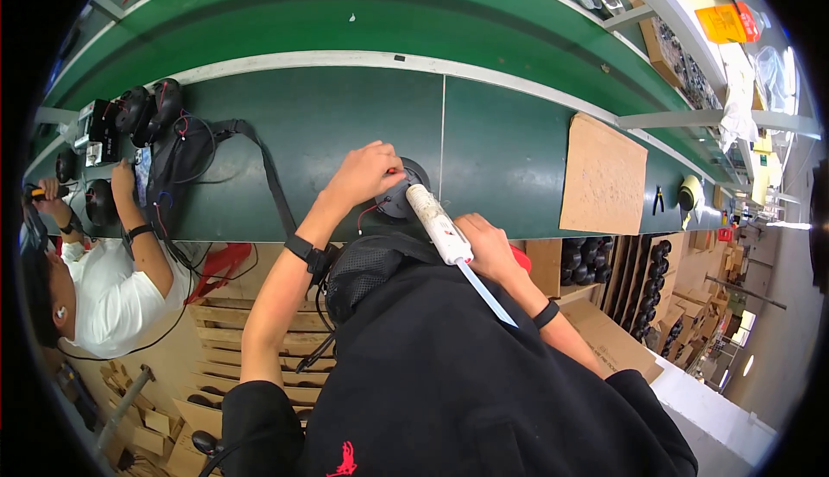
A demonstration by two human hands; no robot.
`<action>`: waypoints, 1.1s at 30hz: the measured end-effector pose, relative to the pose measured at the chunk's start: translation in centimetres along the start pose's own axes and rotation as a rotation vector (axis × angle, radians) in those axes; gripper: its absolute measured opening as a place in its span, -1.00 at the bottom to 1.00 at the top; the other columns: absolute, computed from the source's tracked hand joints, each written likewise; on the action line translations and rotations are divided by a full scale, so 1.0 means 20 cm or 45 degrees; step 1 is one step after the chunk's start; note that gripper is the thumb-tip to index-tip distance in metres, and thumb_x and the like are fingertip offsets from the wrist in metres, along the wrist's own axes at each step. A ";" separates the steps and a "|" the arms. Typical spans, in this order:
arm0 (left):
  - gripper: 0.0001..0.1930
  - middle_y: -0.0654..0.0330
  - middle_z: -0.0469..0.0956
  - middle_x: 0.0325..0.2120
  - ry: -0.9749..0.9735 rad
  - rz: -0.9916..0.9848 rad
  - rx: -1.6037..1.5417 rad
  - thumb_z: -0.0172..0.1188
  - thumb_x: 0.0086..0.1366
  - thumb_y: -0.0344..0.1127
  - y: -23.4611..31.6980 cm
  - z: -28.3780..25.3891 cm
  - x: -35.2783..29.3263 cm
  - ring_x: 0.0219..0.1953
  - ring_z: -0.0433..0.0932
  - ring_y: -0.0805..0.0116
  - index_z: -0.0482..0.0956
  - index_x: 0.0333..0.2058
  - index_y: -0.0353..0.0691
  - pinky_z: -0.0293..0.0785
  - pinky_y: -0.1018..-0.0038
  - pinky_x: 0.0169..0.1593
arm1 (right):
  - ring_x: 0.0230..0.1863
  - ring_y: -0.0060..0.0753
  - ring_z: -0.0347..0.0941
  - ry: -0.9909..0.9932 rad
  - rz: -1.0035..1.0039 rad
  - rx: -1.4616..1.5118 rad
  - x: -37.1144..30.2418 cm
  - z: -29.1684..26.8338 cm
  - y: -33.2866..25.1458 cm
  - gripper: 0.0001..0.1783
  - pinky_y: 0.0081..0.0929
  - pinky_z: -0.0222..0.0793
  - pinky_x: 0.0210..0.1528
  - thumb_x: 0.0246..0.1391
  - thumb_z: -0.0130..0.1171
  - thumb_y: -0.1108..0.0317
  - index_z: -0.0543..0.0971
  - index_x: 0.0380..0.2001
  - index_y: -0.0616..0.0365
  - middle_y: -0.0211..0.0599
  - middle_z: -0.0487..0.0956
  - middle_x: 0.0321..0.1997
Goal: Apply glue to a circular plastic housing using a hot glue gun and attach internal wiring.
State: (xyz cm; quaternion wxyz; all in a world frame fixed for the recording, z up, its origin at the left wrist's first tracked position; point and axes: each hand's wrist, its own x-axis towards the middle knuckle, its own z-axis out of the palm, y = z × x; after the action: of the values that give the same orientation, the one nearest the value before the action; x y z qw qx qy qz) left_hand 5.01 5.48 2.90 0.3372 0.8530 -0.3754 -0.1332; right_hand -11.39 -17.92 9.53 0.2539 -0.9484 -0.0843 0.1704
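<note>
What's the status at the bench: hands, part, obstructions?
Left hand on the round black part, steadying it. Right hand holding the white glue gun, nozzle at the part. Nothing between them; cardboard sheet lies off right.

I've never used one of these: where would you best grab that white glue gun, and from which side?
Probably the glue gun's thick rear body, where the right hand wraps it now, coming from the person's right. Its nozzle points at the black round part under the left hand, so the front is best left free.
</note>
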 end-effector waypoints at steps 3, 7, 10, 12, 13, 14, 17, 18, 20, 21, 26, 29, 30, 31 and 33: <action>-0.83 0.17 0.55 -0.43 0.023 -0.020 -0.099 0.25 0.19 -0.22 0.00 -0.02 0.04 -0.23 0.54 0.15 0.69 -0.36 -0.17 0.49 0.24 -0.20 | -0.05 -0.04 0.45 0.008 -0.016 -0.028 0.01 0.01 -0.01 -0.61 -0.16 0.48 -0.18 -0.15 0.29 0.35 0.50 -0.18 0.14 -0.22 0.54 -0.17; -0.79 0.16 0.58 -0.42 0.002 -0.060 -0.143 0.22 0.22 -0.19 0.01 -0.01 0.06 -0.24 0.55 0.13 0.69 -0.32 -0.19 0.49 0.24 -0.19 | -0.08 -0.06 0.44 0.023 -0.018 -0.062 0.02 0.01 -0.01 -0.62 -0.16 0.48 -0.21 -0.17 0.30 0.36 0.49 -0.20 0.13 -0.24 0.53 -0.20; -0.80 0.15 0.59 -0.44 0.056 -0.069 -0.227 0.25 0.22 -0.22 -0.01 0.01 0.04 -0.31 0.55 0.14 0.70 -0.31 -0.22 0.47 0.29 -0.24 | -0.10 -0.05 0.44 0.044 -0.027 -0.072 0.03 0.02 -0.03 -0.63 -0.16 0.47 -0.22 -0.17 0.30 0.36 0.49 -0.23 0.13 -0.24 0.52 -0.23; -0.81 0.14 0.59 -0.44 0.057 -0.091 -0.245 0.25 0.22 -0.23 -0.02 0.01 0.04 -0.33 0.55 0.13 0.70 -0.31 -0.22 0.47 0.29 -0.25 | -0.11 -0.05 0.45 0.055 -0.028 -0.072 0.04 0.02 -0.03 -0.64 -0.16 0.47 -0.23 -0.18 0.30 0.35 0.49 -0.23 0.13 -0.24 0.52 -0.24; -0.81 0.14 0.60 -0.43 0.057 -0.110 -0.264 0.25 0.22 -0.24 -0.02 0.01 0.03 -0.35 0.56 0.13 0.70 -0.31 -0.23 0.47 0.29 -0.25 | -0.12 -0.05 0.45 0.068 -0.025 -0.072 0.04 0.02 -0.03 -0.64 -0.16 0.47 -0.23 -0.18 0.30 0.35 0.49 -0.24 0.13 -0.23 0.52 -0.25; -0.81 0.14 0.60 -0.43 0.057 -0.113 -0.265 0.25 0.22 -0.24 -0.02 0.01 0.03 -0.35 0.56 0.13 0.70 -0.31 -0.23 0.47 0.29 -0.25 | -0.12 -0.05 0.45 0.065 -0.026 -0.071 0.04 0.02 -0.03 -0.64 -0.16 0.47 -0.23 -0.18 0.30 0.35 0.49 -0.24 0.13 -0.23 0.52 -0.25; -0.81 0.12 0.59 -0.44 0.052 -0.126 -0.282 0.25 0.21 -0.25 -0.02 0.01 0.02 -0.36 0.56 0.12 0.70 -0.31 -0.24 0.47 0.29 -0.26 | -0.14 -0.04 0.45 0.071 -0.047 -0.061 0.05 0.03 -0.03 -0.64 -0.15 0.47 -0.24 -0.19 0.30 0.36 0.48 -0.25 0.14 -0.22 0.51 -0.27; -0.81 0.11 0.59 -0.44 0.063 -0.115 -0.290 0.25 0.21 -0.27 -0.02 0.01 0.02 -0.36 0.56 0.12 0.70 -0.31 -0.25 0.47 0.29 -0.26 | -0.14 -0.03 0.44 0.071 -0.037 -0.061 0.05 0.03 -0.04 -0.64 -0.15 0.46 -0.23 -0.19 0.30 0.36 0.48 -0.25 0.14 -0.22 0.51 -0.27; -0.82 0.10 0.59 -0.44 0.073 -0.105 -0.300 0.26 0.20 -0.28 -0.02 0.00 0.02 -0.35 0.56 0.11 0.70 -0.31 -0.26 0.47 0.29 -0.25 | -0.14 -0.02 0.44 0.069 -0.026 -0.060 0.06 0.04 -0.04 -0.65 -0.14 0.46 -0.22 -0.19 0.30 0.37 0.48 -0.25 0.15 -0.21 0.51 -0.28; -0.82 0.10 0.58 -0.44 0.094 -0.069 -0.272 0.26 0.20 -0.29 -0.03 0.00 0.02 -0.35 0.55 0.12 0.70 -0.31 -0.27 0.47 0.30 -0.25 | -0.15 -0.01 0.44 0.078 -0.032 -0.051 0.06 0.04 -0.04 -0.65 -0.13 0.45 -0.21 -0.18 0.29 0.38 0.48 -0.26 0.17 -0.20 0.51 -0.28; -0.82 0.08 0.58 -0.45 0.113 -0.040 -0.283 0.27 0.18 -0.33 -0.04 0.01 0.00 -0.34 0.55 0.13 0.70 -0.30 -0.29 0.47 0.31 -0.24 | -0.19 0.06 0.43 0.089 -0.041 -0.040 0.07 0.06 -0.04 -0.70 -0.07 0.41 -0.21 -0.18 0.27 0.41 0.46 -0.32 0.21 -0.12 0.51 -0.33; -0.83 0.08 0.58 -0.45 0.132 -0.041 -0.320 0.27 0.17 -0.35 -0.04 0.01 -0.02 -0.36 0.55 0.15 0.70 -0.29 -0.30 0.47 0.33 -0.25 | -0.24 0.10 0.42 0.098 -0.008 0.027 0.07 0.05 -0.04 -0.76 -0.05 0.38 -0.23 -0.17 0.26 0.42 0.45 -0.39 0.23 -0.07 0.50 -0.38; -0.83 0.09 0.58 -0.45 0.133 -0.065 -0.348 0.27 0.17 -0.37 -0.04 0.01 -0.02 -0.37 0.55 0.15 0.70 -0.29 -0.30 0.47 0.33 -0.26 | -0.25 0.11 0.42 0.103 0.001 0.050 0.07 0.05 -0.04 -0.77 -0.05 0.37 -0.24 -0.16 0.25 0.42 0.45 -0.41 0.24 -0.06 0.49 -0.40; -0.84 0.09 0.58 -0.46 0.134 -0.090 -0.377 0.27 0.16 -0.38 -0.05 0.01 -0.02 -0.38 0.55 0.16 0.70 -0.29 -0.30 0.47 0.34 -0.27 | -0.27 0.12 0.42 0.107 0.010 0.072 0.07 0.04 -0.04 -0.79 -0.06 0.36 -0.24 -0.16 0.24 0.42 0.44 -0.43 0.24 -0.05 0.49 -0.41; -0.84 0.09 0.58 -0.46 0.133 -0.101 -0.402 0.27 0.16 -0.38 -0.05 0.01 -0.03 -0.39 0.55 0.17 0.70 -0.30 -0.30 0.47 0.35 -0.28 | -0.27 0.12 0.42 0.098 0.009 0.071 0.06 0.04 -0.03 -0.79 -0.06 0.35 -0.25 -0.15 0.23 0.42 0.44 -0.43 0.24 -0.05 0.48 -0.41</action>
State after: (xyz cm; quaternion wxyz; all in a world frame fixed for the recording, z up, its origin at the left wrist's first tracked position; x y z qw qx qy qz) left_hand 5.12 6.30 2.03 0.4805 0.8094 -0.2979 -0.1590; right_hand -10.62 -16.74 8.75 0.2826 -0.9471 -0.0663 0.1368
